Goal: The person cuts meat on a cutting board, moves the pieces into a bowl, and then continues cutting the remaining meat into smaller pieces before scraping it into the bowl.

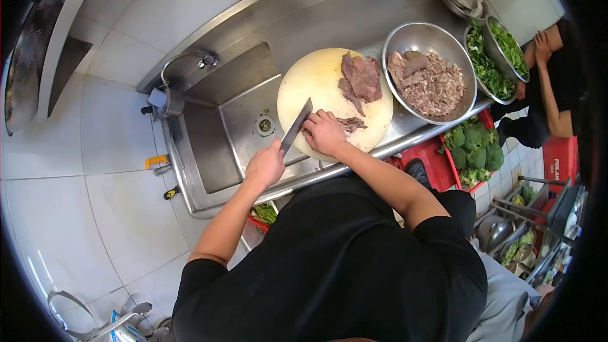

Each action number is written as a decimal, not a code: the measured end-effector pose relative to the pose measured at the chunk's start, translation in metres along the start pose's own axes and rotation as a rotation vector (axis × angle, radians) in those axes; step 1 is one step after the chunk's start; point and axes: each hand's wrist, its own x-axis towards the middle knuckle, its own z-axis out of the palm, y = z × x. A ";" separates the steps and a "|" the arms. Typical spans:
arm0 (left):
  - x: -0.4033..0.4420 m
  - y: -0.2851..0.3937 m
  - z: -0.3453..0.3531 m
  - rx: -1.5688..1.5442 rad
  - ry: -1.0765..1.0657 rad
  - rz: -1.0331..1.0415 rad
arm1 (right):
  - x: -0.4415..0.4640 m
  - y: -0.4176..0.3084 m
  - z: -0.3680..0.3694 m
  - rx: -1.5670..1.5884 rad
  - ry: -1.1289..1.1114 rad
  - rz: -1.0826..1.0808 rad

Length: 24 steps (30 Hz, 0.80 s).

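My left hand (pixel 265 166) is closed around the handle of a cleaver (pixel 296 125), its broad blade standing over the round cutting board (pixel 304 82). Just right of the blade, my right hand (pixel 324 133) presses curled fingers onto dark cooked meat, mostly hidden under them. Beside those fingers lie some cut meat strips (pixel 352 125). A larger slab of dark meat (pixel 362 81) rests on the board's upper right part.
The board overlaps a steel sink (pixel 237 128) with a faucet (pixel 206 60). To the right stand a steel bowl (pixel 465 98) of chopped meat and bowls of greens (pixel 484 66). Broccoli (pixel 472 145) fills a red crate (pixel 430 158) below. Another person's arm (pixel 550 82) is at far right.
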 end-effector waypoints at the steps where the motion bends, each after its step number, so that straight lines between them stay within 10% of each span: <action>1: -0.001 -0.003 -0.001 0.024 -0.028 -0.006 | 0.000 -0.001 0.000 -0.002 0.005 0.007; 24: 0.012 -0.024 0.042 -0.049 -0.061 0.031 | -0.001 -0.011 -0.005 -0.150 -0.072 0.027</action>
